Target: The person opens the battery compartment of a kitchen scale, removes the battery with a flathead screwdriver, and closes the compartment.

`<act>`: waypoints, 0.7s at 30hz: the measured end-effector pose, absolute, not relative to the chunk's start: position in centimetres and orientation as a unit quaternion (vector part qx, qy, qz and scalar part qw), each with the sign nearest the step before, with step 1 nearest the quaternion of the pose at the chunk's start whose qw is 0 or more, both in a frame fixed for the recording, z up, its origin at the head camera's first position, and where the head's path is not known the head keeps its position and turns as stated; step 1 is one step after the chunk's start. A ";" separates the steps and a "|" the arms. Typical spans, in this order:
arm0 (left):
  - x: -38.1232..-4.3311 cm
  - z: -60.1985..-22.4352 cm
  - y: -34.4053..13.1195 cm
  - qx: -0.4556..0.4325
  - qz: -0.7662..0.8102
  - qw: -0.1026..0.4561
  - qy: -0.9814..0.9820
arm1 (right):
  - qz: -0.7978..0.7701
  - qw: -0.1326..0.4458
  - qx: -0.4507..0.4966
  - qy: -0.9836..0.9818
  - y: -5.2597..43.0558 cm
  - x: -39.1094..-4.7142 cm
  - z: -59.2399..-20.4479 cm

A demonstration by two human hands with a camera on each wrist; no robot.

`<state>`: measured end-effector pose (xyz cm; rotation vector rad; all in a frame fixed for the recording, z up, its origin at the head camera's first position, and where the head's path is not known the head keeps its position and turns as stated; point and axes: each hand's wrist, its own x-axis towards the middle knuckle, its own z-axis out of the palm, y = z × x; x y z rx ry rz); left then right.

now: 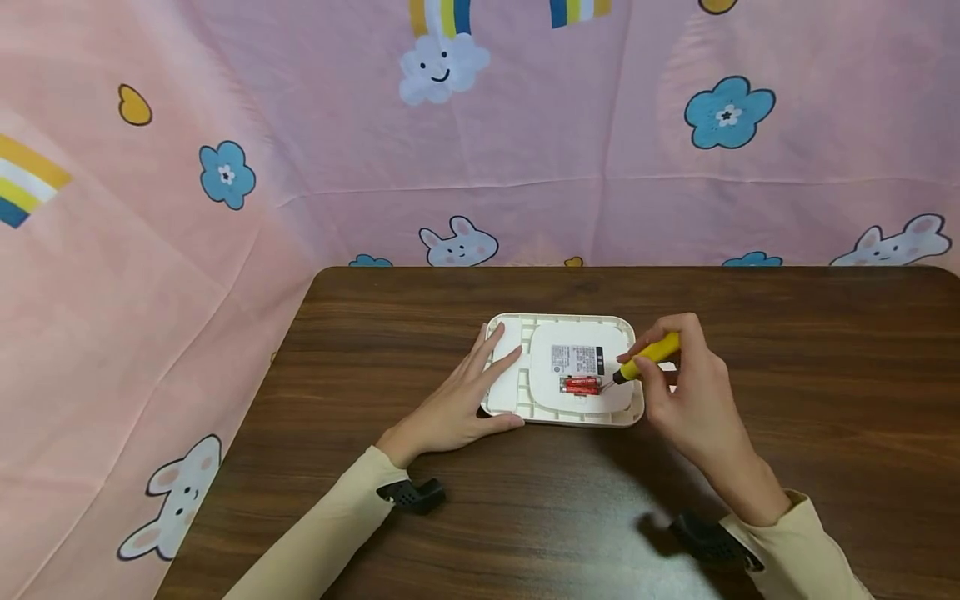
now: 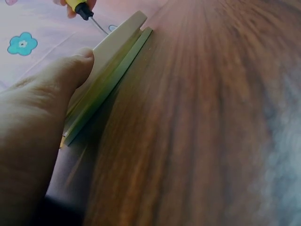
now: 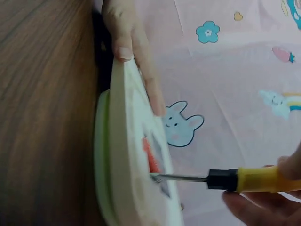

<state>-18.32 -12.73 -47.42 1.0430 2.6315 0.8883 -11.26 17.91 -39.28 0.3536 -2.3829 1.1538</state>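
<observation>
1. Pink cloth (image 1: 90,292): hangs at the left and behind; bears, in the head view, three rainbows, three rabbits, four blue flowers and one smiling cloud, several only partly visible.
2. Table (image 1: 352,358): dark brown, wood-grained, with a pale sheen toward the near edge.
3. Left hand (image 1: 461,400): lies open, fingers spread over the left end of the casing, thumb along the near edge.
4. White casing (image 1: 525,404): one; lies on the table between both hands, ribbed face up, pale green layer beneath.
5. Label (image 1: 573,359): one; carries rows of characters too small to read, beside a dark block.
6. Red batteries (image 1: 581,385): two, side by side in the casing, just below the label; marked with illegible pale lettering.
7. Screwdriver (image 1: 651,354): one, yellow-handled with a black collar; points its tip at the batteries' right end.
8. Right hand (image 1: 693,400): pinches the yellow handle between thumb and fingers.
</observation>
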 end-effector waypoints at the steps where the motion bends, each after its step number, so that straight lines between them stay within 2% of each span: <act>1: -18.3 -47.4 -12.7 0.350 0.297 0.088 0.884 | 0.432 0.233 0.122 -0.863 18.1 -11.3 -39.5; 8: -18.3 -47.7 -12.6 0.354 0.292 0.085 0.884 | 0.483 0.250 0.090 -0.835 18.7 -11.3 -40.5; 14: -18.3 -47.8 -12.7 0.351 0.297 0.088 0.884 | 0.597 0.250 0.061 -0.760 19.2 -11.4 -41.8; 21: -18.4 -47.8 -12.8 0.353 0.299 0.085 0.882 | 0.718 0.323 0.157 -0.596 19.9 -11.3 -45.2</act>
